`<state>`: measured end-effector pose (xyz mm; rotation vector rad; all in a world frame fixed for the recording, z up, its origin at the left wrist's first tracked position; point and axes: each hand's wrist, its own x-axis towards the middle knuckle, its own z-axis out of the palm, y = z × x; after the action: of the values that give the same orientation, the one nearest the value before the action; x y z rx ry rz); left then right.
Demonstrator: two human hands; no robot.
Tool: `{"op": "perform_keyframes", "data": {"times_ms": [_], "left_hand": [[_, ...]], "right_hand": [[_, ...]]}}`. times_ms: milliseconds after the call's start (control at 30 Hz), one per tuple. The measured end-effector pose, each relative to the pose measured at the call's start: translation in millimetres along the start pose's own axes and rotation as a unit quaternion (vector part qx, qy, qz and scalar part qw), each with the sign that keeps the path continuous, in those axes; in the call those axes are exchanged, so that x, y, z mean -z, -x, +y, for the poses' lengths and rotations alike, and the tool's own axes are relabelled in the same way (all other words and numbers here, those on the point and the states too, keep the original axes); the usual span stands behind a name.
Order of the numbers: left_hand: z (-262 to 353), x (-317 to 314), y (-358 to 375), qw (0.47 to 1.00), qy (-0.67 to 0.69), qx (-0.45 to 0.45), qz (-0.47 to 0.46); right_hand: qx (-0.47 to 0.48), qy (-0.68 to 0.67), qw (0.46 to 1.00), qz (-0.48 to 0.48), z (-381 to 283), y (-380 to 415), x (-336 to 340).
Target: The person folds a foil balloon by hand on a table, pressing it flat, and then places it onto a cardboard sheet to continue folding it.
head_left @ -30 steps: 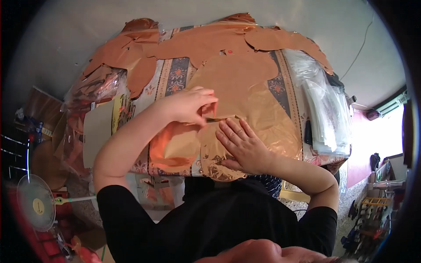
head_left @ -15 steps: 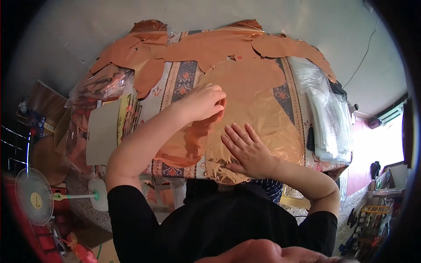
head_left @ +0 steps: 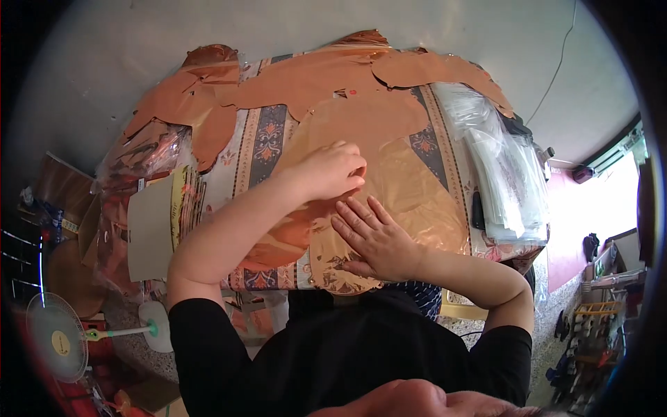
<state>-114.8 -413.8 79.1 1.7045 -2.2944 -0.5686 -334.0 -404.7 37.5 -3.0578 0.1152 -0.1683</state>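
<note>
My left hand (head_left: 335,169) is closed in a pinch on a thin, shiny copper-coloured sheet (head_left: 281,240), whose left part curls up beneath my forearm. The fingertips partly hide the gripped edge. Palm down, my right hand (head_left: 379,240) lies flat on the glossy golden-copper sheet (head_left: 431,212) with its fingers stretched out. Near its thumb the sheet's front edge looks crinkled and cut ragged. Further back are more copper-coloured sheets with rounded outlines (head_left: 299,78), overlapping one another across the table.
A patterned cloth (head_left: 267,139) covers the table. At the left stand a stack of cards (head_left: 149,229) and plastic-wrapped copper pieces (head_left: 156,149). Clear plastic bags (head_left: 504,187) lie at the right, beside a small black object (head_left: 478,210). A fan (head_left: 59,337) stands at lower left.
My left hand has shifted slightly toward my right hand and lower, with the sheet between its fingers. The right hand stays flat on the sheet. The whole view has shifted a little.
</note>
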Motion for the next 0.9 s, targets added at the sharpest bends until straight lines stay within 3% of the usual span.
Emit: {"op": "perform_keyframes", "data": {"times_ms": [233, 367, 433, 467, 500, 533, 567, 600, 667, 900], "left_hand": [[-24, -33, -16, 0.973, -0.108, -0.075, 0.190], [-34, -42, -18, 0.962, -0.113, -0.101, 0.229], [-33, -43, -16, 0.963, -0.111, -0.099, 0.225], [-32, -44, -15, 0.963, -0.107, -0.098, 0.225], [-32, -43, -15, 0.966, -0.108, -0.089, 0.217], [-31, -43, -16, 0.968, -0.109, -0.081, 0.209], [-31, -44, -16, 0.968, -0.109, -0.083, 0.209], [-31, -45, -15, 0.967, -0.115, -0.080, 0.211], [-32, -45, -16, 0.966, -0.122, -0.080, 0.211], [-34, -45, -17, 0.973, -0.139, -0.062, 0.171]], "right_hand": [[0.004, -0.032, 0.999, 0.002, 1, 1, -3], [0.030, -0.082, 0.995, 0.052, 16, 8, 18], [-0.179, -0.347, 0.920, 0.021, 38, 21, 51], [-0.139, -0.147, 0.965, 0.168, 50, 28, 48], [-0.166, -0.049, 0.970, 0.172, 67, 38, 50], [-0.288, -0.047, 0.938, 0.187, 78, 43, 44], [-0.351, -0.026, 0.932, 0.092, 89, 50, 46], [-0.354, -0.025, 0.930, 0.093, 92, 48, 47], [-0.431, 0.034, 0.901, -0.027, 96, 46, 45], [-0.385, -0.087, 0.918, 0.024, 113, 49, 44]]}}
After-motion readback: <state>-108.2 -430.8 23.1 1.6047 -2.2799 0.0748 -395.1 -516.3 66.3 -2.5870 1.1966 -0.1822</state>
